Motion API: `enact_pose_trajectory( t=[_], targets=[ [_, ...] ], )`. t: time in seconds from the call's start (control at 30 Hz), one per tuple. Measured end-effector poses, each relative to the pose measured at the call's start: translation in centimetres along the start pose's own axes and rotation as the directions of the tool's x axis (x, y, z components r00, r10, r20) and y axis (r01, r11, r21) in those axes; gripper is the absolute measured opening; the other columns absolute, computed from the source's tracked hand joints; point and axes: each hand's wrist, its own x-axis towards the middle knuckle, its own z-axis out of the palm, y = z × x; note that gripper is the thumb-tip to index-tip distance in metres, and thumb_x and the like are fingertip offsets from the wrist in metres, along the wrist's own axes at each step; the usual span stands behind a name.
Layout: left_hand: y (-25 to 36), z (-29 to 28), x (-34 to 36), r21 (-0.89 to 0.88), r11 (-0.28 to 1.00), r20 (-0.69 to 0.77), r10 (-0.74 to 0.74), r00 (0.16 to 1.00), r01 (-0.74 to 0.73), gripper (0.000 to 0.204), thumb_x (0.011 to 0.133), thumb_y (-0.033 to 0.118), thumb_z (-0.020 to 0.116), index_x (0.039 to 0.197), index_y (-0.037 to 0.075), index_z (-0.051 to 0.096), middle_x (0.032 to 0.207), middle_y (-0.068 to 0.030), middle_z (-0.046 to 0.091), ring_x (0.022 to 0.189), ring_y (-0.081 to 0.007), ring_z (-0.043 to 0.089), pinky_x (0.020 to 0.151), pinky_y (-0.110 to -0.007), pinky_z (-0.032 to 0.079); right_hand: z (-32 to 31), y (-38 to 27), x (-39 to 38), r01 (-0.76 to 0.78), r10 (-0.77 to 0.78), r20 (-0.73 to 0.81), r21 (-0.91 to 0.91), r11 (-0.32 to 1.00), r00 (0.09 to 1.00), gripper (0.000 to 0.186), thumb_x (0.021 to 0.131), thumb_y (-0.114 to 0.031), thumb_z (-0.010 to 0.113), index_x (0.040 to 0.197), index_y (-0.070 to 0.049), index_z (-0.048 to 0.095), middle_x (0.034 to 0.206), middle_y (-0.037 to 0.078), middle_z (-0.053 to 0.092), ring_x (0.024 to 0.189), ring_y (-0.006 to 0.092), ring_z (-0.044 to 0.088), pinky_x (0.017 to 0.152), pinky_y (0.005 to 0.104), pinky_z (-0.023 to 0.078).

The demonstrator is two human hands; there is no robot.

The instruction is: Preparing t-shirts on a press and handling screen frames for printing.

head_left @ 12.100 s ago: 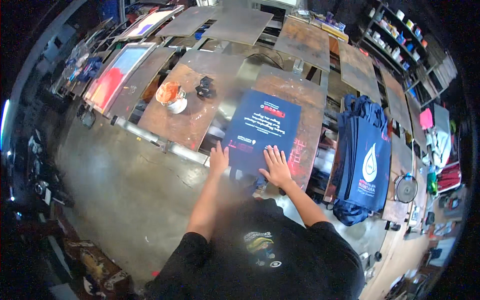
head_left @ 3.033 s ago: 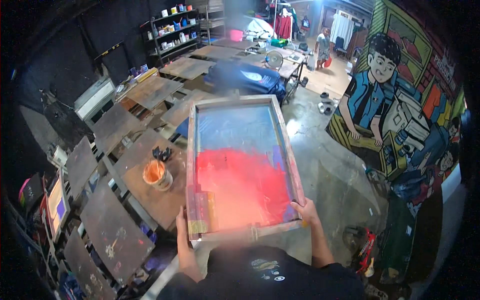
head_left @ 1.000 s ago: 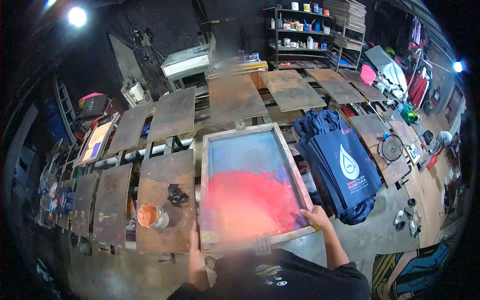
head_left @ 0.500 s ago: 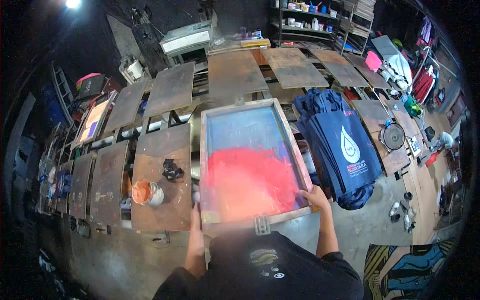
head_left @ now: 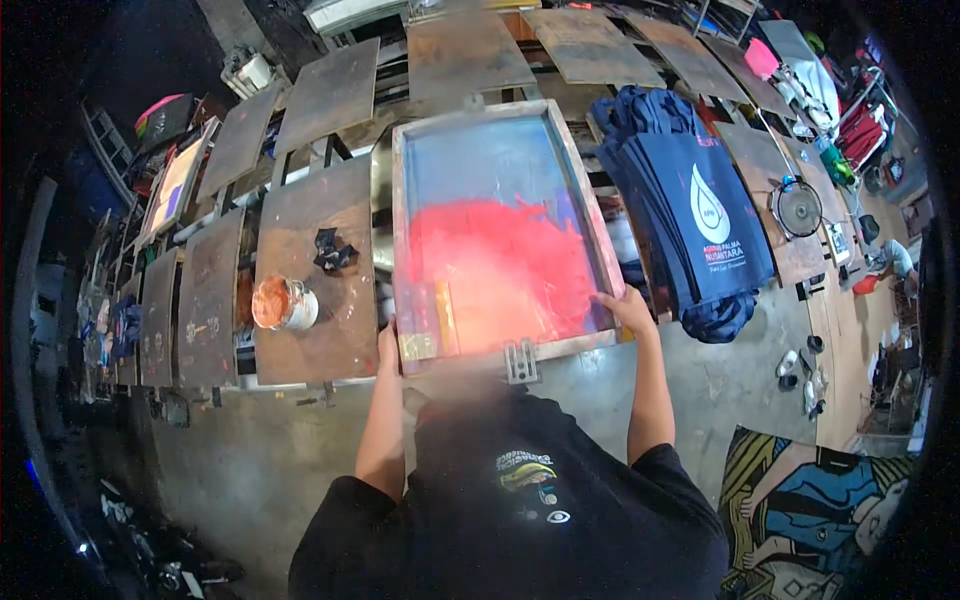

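Observation:
Between my two hands lies a wood-edged screen printing frame [head_left: 610, 262], with blue mesh and a wide patch of red-pink ink [head_left: 490, 270] over its middle and lower part. My left hand [head_left: 388, 345] is on the frame's near left edge; its fingers are mostly hidden behind the wood. My right hand [head_left: 627, 308] grips the near right corner, with the thumb over the rim and the other fingers beneath. A metal hinge clamp [head_left: 520, 361] sits on the near edge, between the hands.
Right of the frame, navy printed cloth bags [head_left: 690, 210] are stacked on a board. An orange-smeared tub [head_left: 285, 303] and a crumpled black scrap [head_left: 333, 250] rest on the left board [head_left: 320, 345]. Further right are a round fan [head_left: 797, 208] and shoes [head_left: 800, 380] on the floor.
My view has tipped downward, so the table and frame appear higher up and more floor shows. Both hands stay on the frame's edges, in the same places.

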Motion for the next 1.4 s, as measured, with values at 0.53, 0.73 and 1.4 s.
enact_pose_trajectory(
  t=[0.53, 0.73, 1.4],
  targets=[
    [0.6, 1.5, -1.4, -0.007, 0.999, 0.073, 0.034, 0.997, -0.034, 0.041, 0.101, 0.037, 0.045, 0.113, 0.004, 0.066, 0.100, -0.0080, 0.070, 0.086, -0.0200, 0.067, 0.077, -0.034, 0.056, 0.0, -0.8, -1.0, 0.037, -0.088, -0.184, -0.262, 0.964, 0.979, 0.062, 0.081, -0.033, 0.075, 0.125, 0.006, 0.055, 0.101, 0.021, 0.069, 0.094, 0.0290, 0.067, 0.081, 0.0379, 0.051],
    [-1.3, -0.4, 0.5, -0.047, 0.997, 0.053, 0.067, 0.996, -0.065, 0.042, 0.102, 0.038, 0.043, 0.117, 0.004, 0.063, 0.105, -0.0072, 0.068, 0.093, -0.0193, 0.066, 0.083, -0.034, 0.054, -0.1, -3.4, -1.4, 0.074, -0.080, -0.093, -0.069, 0.995, 0.992, 0.054, 0.082, -0.022, 0.074, 0.125, 0.005, 0.057, 0.114, 0.018, 0.068, 0.103, 0.0253, 0.065, 0.089, 0.0355, 0.049],
    [-1.1, 1.1, -0.3, 0.142, 0.980, 0.086, 0.131, 0.988, -0.142, 0.050, 0.104, 0.043, 0.042, 0.123, 0.002, 0.062, 0.106, -0.0057, 0.066, 0.092, -0.0162, 0.063, 0.083, -0.032, 0.051, -0.8, -2.8, -1.5, 0.192, -0.219, -0.138, -0.184, 0.964, 0.966, 0.051, 0.083, -0.027, 0.071, 0.121, 0.004, 0.060, 0.108, 0.022, 0.070, 0.101, 0.0296, 0.067, 0.086, 0.0389, 0.050]
  ],
)
